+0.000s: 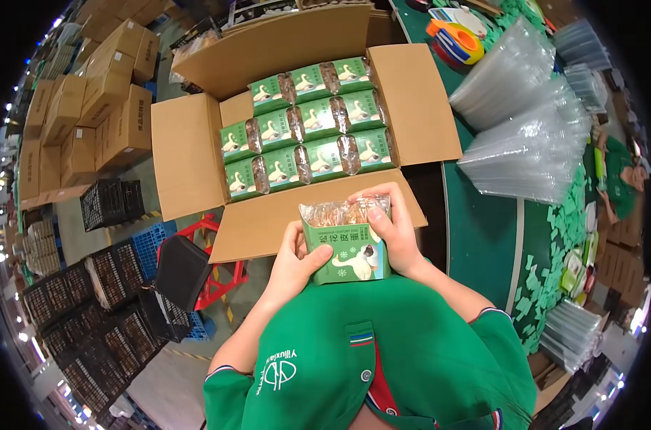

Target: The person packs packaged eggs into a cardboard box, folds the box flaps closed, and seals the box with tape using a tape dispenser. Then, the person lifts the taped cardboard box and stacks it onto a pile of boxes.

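Note:
Between my two hands, close to my chest, is a green egg pack with a printed goose and a clear plastic top that shows brown contents. My left hand grips its left side, thumb across the front. On the upper right corner, my right hand is closed with its thumb on the plastic. Just beyond stands an open cardboard box, flaps spread outward. Rows of matching green packs fill most of it; a gap shows at its far left corner.
Clear plastic trays are stacked on the green table at right, near an orange tape dispenser and scattered green paper pieces. A red stool, black crates and stacked cartons stand left. Another person is far right.

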The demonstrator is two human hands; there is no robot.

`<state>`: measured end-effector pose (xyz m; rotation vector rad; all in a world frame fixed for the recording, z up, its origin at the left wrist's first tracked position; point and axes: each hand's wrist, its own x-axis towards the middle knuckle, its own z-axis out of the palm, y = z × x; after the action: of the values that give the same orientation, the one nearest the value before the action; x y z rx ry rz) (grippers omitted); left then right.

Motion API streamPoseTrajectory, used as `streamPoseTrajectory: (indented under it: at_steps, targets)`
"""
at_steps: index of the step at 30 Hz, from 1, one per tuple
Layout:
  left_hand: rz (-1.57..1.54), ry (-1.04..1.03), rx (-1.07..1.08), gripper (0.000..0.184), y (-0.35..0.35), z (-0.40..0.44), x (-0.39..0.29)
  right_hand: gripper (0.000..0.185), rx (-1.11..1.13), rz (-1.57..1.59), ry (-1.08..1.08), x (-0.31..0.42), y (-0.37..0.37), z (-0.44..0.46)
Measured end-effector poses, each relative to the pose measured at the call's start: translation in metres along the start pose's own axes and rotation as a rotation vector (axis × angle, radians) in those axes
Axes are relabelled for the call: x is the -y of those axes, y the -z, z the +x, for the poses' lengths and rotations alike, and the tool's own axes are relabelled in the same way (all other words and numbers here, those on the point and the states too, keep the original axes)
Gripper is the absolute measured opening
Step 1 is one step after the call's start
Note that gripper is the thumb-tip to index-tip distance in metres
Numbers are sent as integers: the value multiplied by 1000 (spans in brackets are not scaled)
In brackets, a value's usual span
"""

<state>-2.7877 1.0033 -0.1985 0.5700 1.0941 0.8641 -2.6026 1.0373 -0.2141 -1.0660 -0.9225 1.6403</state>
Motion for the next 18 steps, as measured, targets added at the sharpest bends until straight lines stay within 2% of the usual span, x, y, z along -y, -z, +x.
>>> streamPoseTrajectory:
  at_steps: [13, 18]
  targets:
    - [-70, 73, 16, 68, 21, 16, -13, 29, 47, 21, 28, 1, -7, 35]
    - [-104, 7, -5, 70, 20, 19, -17, 29, 89, -17, 86, 4, -10, 48]
